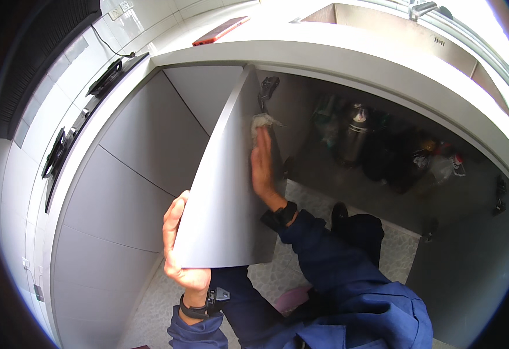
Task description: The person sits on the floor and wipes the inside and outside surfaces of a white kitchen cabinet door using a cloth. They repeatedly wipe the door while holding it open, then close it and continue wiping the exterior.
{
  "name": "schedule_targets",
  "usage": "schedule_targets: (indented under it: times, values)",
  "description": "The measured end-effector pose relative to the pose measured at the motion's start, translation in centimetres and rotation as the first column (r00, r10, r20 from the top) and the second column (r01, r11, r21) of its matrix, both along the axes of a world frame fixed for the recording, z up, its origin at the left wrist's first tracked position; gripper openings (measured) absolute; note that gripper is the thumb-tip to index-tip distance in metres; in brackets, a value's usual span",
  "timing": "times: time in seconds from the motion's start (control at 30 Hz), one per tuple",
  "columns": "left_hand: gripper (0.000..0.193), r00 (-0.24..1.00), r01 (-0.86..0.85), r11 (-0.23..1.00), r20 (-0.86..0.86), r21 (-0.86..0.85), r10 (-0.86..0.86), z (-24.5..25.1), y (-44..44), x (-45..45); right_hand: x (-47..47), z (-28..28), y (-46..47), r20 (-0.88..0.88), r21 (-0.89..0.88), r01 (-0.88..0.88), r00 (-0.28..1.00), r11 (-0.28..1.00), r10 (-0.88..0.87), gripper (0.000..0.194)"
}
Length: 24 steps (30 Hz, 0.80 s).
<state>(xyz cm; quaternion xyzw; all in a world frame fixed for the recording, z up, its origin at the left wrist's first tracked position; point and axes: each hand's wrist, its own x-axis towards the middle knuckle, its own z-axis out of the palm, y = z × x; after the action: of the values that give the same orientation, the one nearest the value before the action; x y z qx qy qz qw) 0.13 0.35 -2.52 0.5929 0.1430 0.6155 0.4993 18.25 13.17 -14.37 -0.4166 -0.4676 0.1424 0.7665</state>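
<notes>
A grey cabinet door (pixel 224 183) stands swung out in front of me. My left hand (pixel 180 244) grips its free edge, with the fingers on the outer face. Against the inner face my right hand (pixel 263 165) lies nearly flat, fingers pointing up. Under those fingertips a crumpled pale cloth (pixel 261 121) is pressed to the door, just below a dark metal hinge (pixel 269 87). Part of the cloth is hidden by the fingers. Both wrists wear black straps.
Inside the dim cabinet are a metal cylinder (pixel 354 139), a green item (pixel 326 113) and clear plastic bags (pixel 442 168). A second open door (pixel 459 270) stands at right. On the countertop (pixel 276 35) lies a red-edged phone (pixel 221 31), near a sink (pixel 376 19). Something pink (pixel 293 299) is on the floor.
</notes>
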Motion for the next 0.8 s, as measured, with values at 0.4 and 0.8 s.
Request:
schedule_targets:
  times: [0.4,0.8]
  values:
    - [0.075,0.997,0.057,0.998,-0.046,0.031,-0.056,-0.1,-0.1,-0.7,2.9,-26.8,7.0,-0.239,-0.438,0.012,0.962,0.899,-0.130,0.064]
    - [0.079,0.991,-0.075,0.995,-0.106,0.069,0.082,0.3,-0.1,0.2,-9.1,-24.5,-9.8,-0.348,-0.604,-0.147,0.933,0.783,-0.094,0.063]
